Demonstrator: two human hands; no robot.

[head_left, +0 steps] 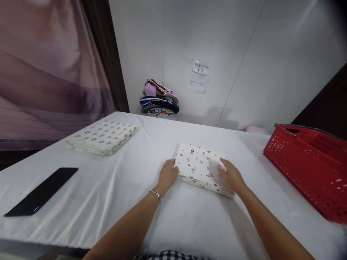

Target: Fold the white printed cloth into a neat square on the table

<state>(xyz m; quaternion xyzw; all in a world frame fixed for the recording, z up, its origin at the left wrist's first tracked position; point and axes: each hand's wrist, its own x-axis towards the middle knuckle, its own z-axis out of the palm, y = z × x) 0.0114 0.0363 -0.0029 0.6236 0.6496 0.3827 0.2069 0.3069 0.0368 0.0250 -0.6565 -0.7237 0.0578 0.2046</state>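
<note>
Squarely in front of the person, a folded white cloth (200, 167) printed with small animals and plants lies flat on the worktop (114, 195), which is draped in white fabric. Both hands are on it. The left hand (168, 177) rests against the cloth's left edge with fingers curled at the side — a thin bracelet (155, 194) sits on that wrist. The right hand (231, 177) lies palm-down over the near right corner, fingers spread flat on top. Neither grip is closed around the cloth; the left one cups the edge, the right one presses with an open palm.

Further left and farther back lies a second folded cloth (103, 137), white with grey and pale green shapes, well apart from the first. Near the left front edge a black phone (42, 191) lies flat, screen dark. At the right side stands a red plastic basket (311, 162) with slotted walls, close to the right forearm but not touching it.

Against the back wall, beyond the worktop, a pile of folded garments (159, 99) in mixed colours is stacked — purple, navy, striped. Two paper notes (199, 76) are stuck to the wall above and to its right; the lower one reads 45-50. A pinkish curtain (48, 72) hangs at the left.
</note>
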